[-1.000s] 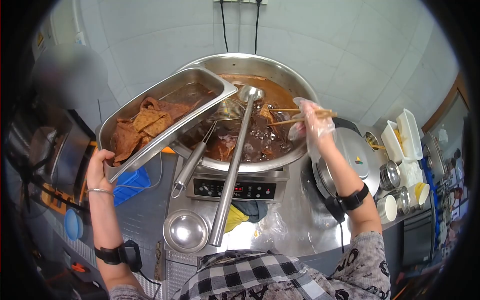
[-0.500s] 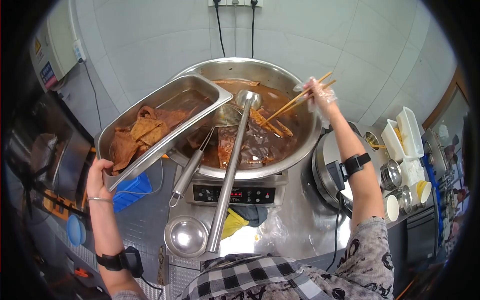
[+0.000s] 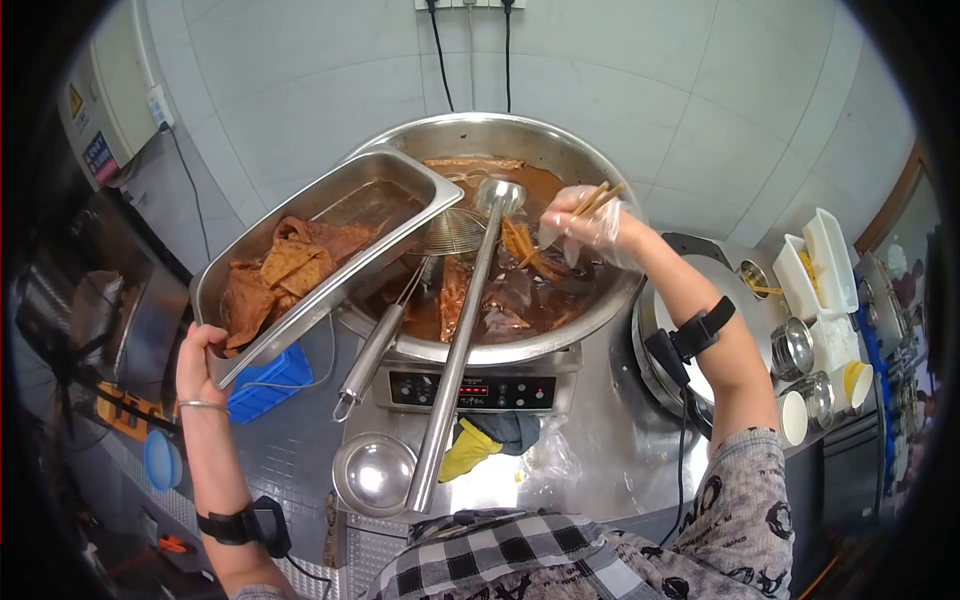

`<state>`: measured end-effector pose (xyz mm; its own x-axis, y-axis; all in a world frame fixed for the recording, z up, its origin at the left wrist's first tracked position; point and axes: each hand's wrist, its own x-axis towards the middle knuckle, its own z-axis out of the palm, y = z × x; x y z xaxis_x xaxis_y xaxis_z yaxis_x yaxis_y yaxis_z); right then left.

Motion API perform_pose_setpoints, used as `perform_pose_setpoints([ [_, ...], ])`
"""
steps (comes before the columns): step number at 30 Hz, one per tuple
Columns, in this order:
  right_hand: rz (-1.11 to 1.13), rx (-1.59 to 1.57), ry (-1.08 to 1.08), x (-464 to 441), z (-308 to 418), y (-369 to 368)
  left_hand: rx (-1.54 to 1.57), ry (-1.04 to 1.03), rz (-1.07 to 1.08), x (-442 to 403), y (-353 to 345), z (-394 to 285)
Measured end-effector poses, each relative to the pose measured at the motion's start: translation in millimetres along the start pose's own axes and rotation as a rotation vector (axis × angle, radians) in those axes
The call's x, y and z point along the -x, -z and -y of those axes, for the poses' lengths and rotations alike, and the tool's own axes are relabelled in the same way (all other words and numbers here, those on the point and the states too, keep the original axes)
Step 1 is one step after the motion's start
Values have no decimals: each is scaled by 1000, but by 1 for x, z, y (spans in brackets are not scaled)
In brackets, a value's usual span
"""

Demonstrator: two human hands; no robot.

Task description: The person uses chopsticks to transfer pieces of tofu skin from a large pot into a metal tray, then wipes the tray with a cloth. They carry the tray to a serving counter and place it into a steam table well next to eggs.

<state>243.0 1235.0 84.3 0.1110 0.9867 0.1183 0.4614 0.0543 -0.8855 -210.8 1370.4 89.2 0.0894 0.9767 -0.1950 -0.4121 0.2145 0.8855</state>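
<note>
My left hand (image 3: 203, 362) grips the near-left corner of a deep steel pan (image 3: 335, 280), which lies tilted over the left side of a big round pot (image 3: 590, 322). Brown sheets of food (image 3: 295, 265), like braised tofu skin, sit in the pan with some dark liquid. Over the pot's right side, my right hand (image 3: 590, 222), in a clear plastic glove, is closed around wooden chopsticks (image 3: 602, 198). Their lower ends are partly hidden by the hand, near brown strips (image 3: 525, 245) in the dark broth. A long-handled ladle (image 3: 460, 345) and a wire skimmer (image 3: 374, 358) rest across the pot.
The pot stands on an induction cooker (image 3: 480, 391). A small steel bowl (image 3: 375, 474) and a yellow cloth (image 3: 470, 450) lie in front. At right are a round appliance (image 3: 690, 290), white containers (image 3: 815, 265) and small bowls (image 3: 792, 345). A blue basket (image 3: 272, 385) is at left.
My right hand has moved left and down, closer to the broth, and the chopsticks now stand steeper. The strips near them have shifted. My left hand still holds the pan in place.
</note>
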Motion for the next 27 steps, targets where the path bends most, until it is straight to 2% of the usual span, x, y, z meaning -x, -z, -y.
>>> perform_pose_setpoints([
  [1, 75, 128, 16, -2, 2, -2, -2, 1, 17, -2, 2, 0],
  [4, 64, 93, 24, 0, 4, -6, 9, -17, 27, -5, 2, 2],
  [6, -222, -113, 55, 6, 10, -2, 24, -36, 22, -8, 4, 4],
  [7, -245, -192, 105, 6, 6, 8, 10, -25, 33, -10, 7, 4],
  [9, -341, -175, 58, 12, 9, 26, -2, -20, 43, -7, 8, 1],
  [13, -416, -193, 27, 15, 19, 51, 14, -18, 41, -2, 0, 0],
  [16, -528, -189, 54, 19, 26, 57, -2, -31, 34, 1, -2, 0],
  [23, -630, -170, 128, 17, 69, 74, -3, -18, 57, -1, -3, 0],
  [27, -667, -282, 295, 3, 99, 81, 3, -40, 63, 0, -5, -1],
])
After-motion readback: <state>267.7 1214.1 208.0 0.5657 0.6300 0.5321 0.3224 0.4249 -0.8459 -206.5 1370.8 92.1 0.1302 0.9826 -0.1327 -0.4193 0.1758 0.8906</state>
